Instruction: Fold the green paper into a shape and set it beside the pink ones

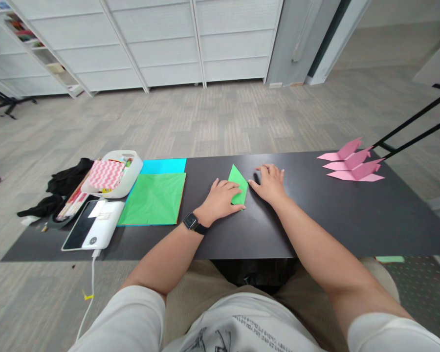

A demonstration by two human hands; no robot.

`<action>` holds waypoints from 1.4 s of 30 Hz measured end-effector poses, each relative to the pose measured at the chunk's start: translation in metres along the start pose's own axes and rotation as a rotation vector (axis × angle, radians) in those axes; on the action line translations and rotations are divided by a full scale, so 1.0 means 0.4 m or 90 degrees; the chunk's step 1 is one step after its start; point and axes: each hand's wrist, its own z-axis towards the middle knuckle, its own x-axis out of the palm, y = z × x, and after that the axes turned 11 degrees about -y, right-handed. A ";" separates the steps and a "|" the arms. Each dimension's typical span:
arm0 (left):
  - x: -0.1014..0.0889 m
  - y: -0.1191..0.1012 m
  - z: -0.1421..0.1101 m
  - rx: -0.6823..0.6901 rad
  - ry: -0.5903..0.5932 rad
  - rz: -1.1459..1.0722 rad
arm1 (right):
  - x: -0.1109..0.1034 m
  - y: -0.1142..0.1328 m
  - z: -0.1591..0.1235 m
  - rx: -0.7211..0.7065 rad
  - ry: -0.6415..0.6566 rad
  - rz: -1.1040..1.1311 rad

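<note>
A folded piece of green origami paper (237,178) lies on the dark table, its pointed end facing away from me. My left hand (222,197) rests on its left and lower part, fingers spread, hiding some of the paper. My right hand (270,182) is on the table just to the right, fingers apart, with the thumb tip at the paper's right corner. Neither hand grips anything. Several folded pink paper birds (355,168) stand in a row at the far right.
Left of my hands, a stack of green paper sheets (154,198) lies over blue paper (165,166). Beyond it are a white basket (134,171), a white device (108,227) with a cable (93,283), and black cloth (69,177). The table (333,220) extends right.
</note>
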 end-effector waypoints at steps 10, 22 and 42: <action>0.002 0.004 -0.002 0.010 -0.007 -0.003 | -0.049 0.004 0.015 -0.094 0.029 0.114; 0.001 0.031 0.011 -0.042 -0.141 -0.027 | -0.044 0.003 0.006 -0.166 0.100 0.090; -0.002 0.052 0.019 -0.037 -0.084 -0.049 | -0.033 -0.025 0.015 -0.133 0.096 0.084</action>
